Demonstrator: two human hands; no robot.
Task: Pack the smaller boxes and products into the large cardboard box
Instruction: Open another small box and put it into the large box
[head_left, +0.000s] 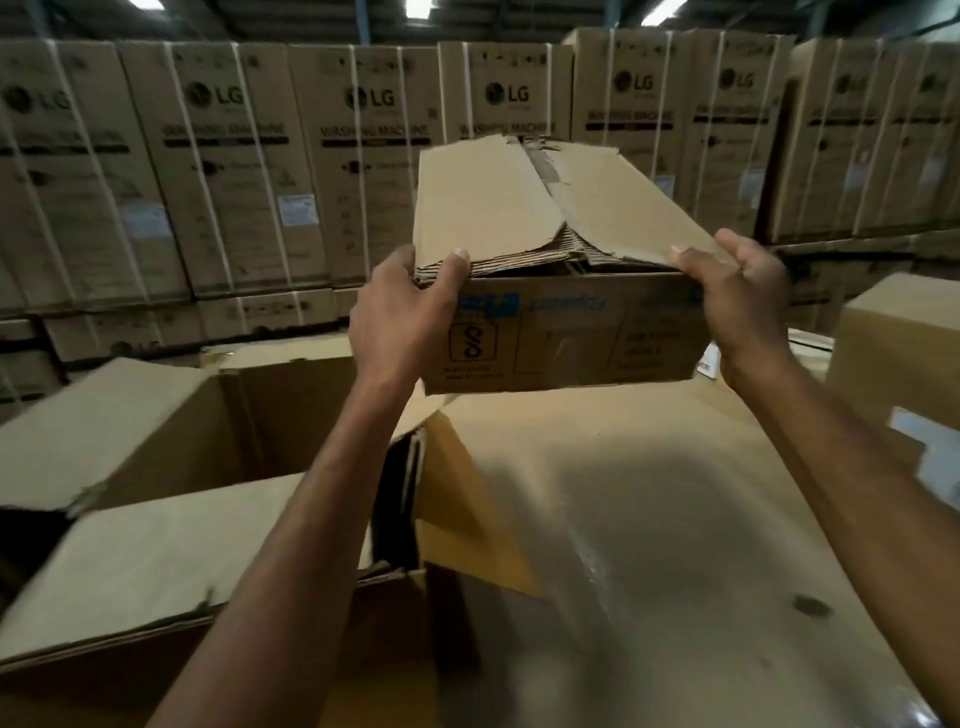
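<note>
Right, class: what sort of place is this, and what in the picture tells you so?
Probably a warehouse for home appliances. Strapped washing machine cartons stand stacked in rows behind, ceiling lights shine high overhead, and a large open cardboard box sits in front.

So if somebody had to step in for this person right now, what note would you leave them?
Left hand: grips the near left corner of the small box, thumb on its top flap.
Right hand: grips the near right corner of the same box.
Small box: carried between both hands, top flaps folded over loosely, not sealed.
Large cardboard box: open, below and to the left, flaps spread; its inside is too dark to see what it holds.
Done: small box is in hand.
Left: lower it into the large cardboard box, then probably the carton at the right.
</note>
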